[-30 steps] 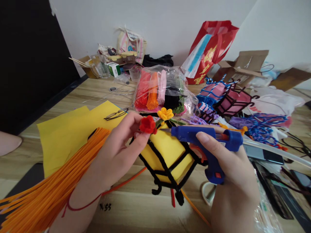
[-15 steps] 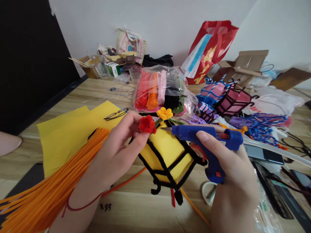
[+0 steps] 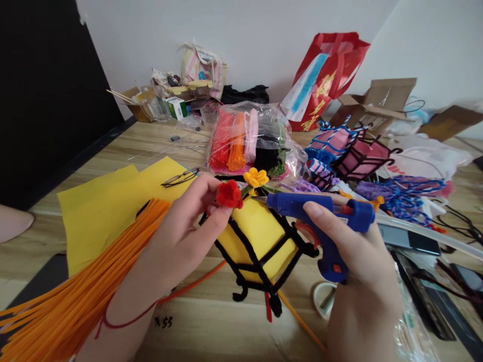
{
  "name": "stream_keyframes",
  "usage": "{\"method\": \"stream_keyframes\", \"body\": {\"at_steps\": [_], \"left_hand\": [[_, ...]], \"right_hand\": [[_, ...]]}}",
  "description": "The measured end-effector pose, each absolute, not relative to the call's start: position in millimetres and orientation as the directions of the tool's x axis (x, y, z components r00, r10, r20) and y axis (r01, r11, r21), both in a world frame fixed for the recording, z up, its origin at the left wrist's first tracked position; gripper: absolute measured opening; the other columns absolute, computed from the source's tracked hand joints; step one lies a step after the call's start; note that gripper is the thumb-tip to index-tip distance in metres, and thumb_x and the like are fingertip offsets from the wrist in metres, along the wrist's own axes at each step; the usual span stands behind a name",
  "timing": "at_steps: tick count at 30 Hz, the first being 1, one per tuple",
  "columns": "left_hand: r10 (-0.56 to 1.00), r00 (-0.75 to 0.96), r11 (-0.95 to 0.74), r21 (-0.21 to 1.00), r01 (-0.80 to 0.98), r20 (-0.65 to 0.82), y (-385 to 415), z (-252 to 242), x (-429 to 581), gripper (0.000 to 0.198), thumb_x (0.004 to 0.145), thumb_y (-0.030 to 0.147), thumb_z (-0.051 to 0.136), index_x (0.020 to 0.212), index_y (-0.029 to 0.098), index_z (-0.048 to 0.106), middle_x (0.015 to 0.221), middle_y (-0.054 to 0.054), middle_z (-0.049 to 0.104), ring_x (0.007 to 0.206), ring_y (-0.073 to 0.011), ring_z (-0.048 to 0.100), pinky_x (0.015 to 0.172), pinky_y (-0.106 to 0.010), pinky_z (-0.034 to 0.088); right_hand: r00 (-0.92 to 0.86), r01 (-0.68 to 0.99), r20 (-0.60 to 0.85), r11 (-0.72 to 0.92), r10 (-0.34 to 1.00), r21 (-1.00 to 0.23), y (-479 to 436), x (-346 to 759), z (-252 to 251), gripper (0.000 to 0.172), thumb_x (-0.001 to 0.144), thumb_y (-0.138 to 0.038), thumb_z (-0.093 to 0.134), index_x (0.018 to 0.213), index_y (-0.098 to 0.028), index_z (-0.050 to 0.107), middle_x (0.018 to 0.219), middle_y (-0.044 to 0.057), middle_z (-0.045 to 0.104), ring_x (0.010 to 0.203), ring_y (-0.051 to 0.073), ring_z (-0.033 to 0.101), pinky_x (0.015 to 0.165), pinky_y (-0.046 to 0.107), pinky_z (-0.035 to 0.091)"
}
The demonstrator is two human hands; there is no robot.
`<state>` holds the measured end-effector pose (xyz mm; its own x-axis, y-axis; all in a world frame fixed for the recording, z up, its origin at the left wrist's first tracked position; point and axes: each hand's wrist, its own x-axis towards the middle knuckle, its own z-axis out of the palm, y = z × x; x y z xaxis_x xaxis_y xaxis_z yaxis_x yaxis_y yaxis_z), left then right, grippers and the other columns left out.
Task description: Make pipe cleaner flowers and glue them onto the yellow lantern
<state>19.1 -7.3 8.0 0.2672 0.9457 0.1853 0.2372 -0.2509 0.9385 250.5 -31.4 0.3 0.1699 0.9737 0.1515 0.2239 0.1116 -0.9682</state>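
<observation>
My left hand (image 3: 188,231) is closed, pinching a red pipe-cleaner flower (image 3: 228,194) between thumb and forefinger at the upper left of a lantern. The lantern (image 3: 260,236) has yellow sides and a black fuzzy frame, and it tilts toward me. A yellow-orange flower (image 3: 256,177) sits on its top beside the red one, with green stems showing. Wrapped in my right hand (image 3: 358,266) is a blue hot glue gun (image 3: 302,206). Its metal nozzle points left, close to the flowers; whether it touches them I cannot tell. A clear glue stick (image 3: 426,234) sticks out of its back.
Orange pipe cleaners (image 3: 94,281) lie under my left forearm, beside yellow sheets (image 3: 109,206) and glasses (image 3: 180,177). Behind the lantern is a clear bag of coloured pipe cleaners (image 3: 251,141). Pink lanterns (image 3: 364,156), a red bag (image 3: 328,80) and a phone (image 3: 409,239) are at the right.
The glue gun has shifted very slightly left, and the lantern's lower end has risen a little. Both hands keep the same holds.
</observation>
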Motion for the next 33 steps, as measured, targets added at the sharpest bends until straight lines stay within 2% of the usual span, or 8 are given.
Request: {"method": "stream_keyframes", "body": {"at_steps": [7,14,19,23,29,33], "left_hand": [[0.955,0.25,-0.227,0.932,0.281,0.157,-5.2,5.2,18.8,0.015,0.097,0.042,0.054,0.095,0.026,0.054,0.081,0.002,0.048,0.068,-0.0122,0.042,0.053,-0.022,0.034],[0.956,0.237,-0.245,0.914,0.323,0.172,-5.7,3.0,17.0,0.013,0.097,0.04,0.054,0.098,0.027,0.055,0.084,0.002,0.05,0.069,-0.0124,0.046,0.051,-0.022,0.034],[0.959,0.235,-0.231,0.918,0.322,0.159,-5.1,2.1,17.8,0.016,0.097,0.043,0.054,0.099,0.027,0.055,0.085,0.001,0.051,0.07,-0.0129,0.046,0.052,-0.023,0.034],[0.959,0.233,-0.23,0.92,0.318,0.159,-4.5,4.9,19.0,0.014,0.096,0.04,0.055,0.097,0.026,0.056,0.084,0.0,0.053,0.071,-0.0138,0.049,0.052,-0.024,0.035],[0.962,0.24,-0.211,0.914,0.345,0.132,-4.4,7.0,20.5,0.017,0.097,0.041,0.053,0.098,0.025,0.055,0.089,-0.001,0.057,0.074,-0.0144,0.051,0.056,-0.024,0.037],[0.965,0.231,-0.204,0.908,0.365,0.124,-3.2,6.1,20.9,0.017,0.097,0.042,0.052,0.098,0.025,0.055,0.092,-0.001,0.058,0.077,-0.0151,0.052,0.059,-0.026,0.037]], "right_hand": [[0.161,0.263,0.196,0.15,0.967,-0.953,-31.9,247.9,5.1,0.023,0.079,-0.051,0.077,0.086,-0.03,0.081,0.056,-0.001,0.07,0.041,0.018,0.061,0.033,0.027,0.047],[0.147,0.297,0.245,0.194,0.958,-0.935,-33.5,246.6,10.6,0.016,0.079,-0.045,0.078,0.086,-0.03,0.081,0.073,0.001,0.078,0.059,0.021,0.073,0.042,0.026,0.054],[0.123,0.337,0.286,0.231,0.95,-0.913,-33.9,245.6,10.7,0.015,0.081,-0.044,0.076,0.089,-0.032,0.082,0.075,0.0,0.079,0.062,0.022,0.074,0.047,0.027,0.059],[0.13,0.434,0.35,0.264,0.928,-0.861,-37.5,243.5,12.7,0.015,0.082,-0.042,0.076,0.092,-0.033,0.081,0.084,0.001,0.081,0.068,0.022,0.076,0.056,0.028,0.062],[0.117,0.559,0.423,0.292,0.899,-0.776,-43.5,235.1,13.9,0.02,0.081,-0.039,0.077,0.097,-0.028,0.08,0.085,0.002,0.081,0.063,0.019,0.074,0.056,0.027,0.06],[0.03,0.655,0.486,0.35,0.873,-0.67,-45.3,233.6,14.0,0.023,0.082,-0.037,0.076,0.102,-0.025,0.078,0.088,0.004,0.081,0.061,0.017,0.072,0.058,0.028,0.06]]}}
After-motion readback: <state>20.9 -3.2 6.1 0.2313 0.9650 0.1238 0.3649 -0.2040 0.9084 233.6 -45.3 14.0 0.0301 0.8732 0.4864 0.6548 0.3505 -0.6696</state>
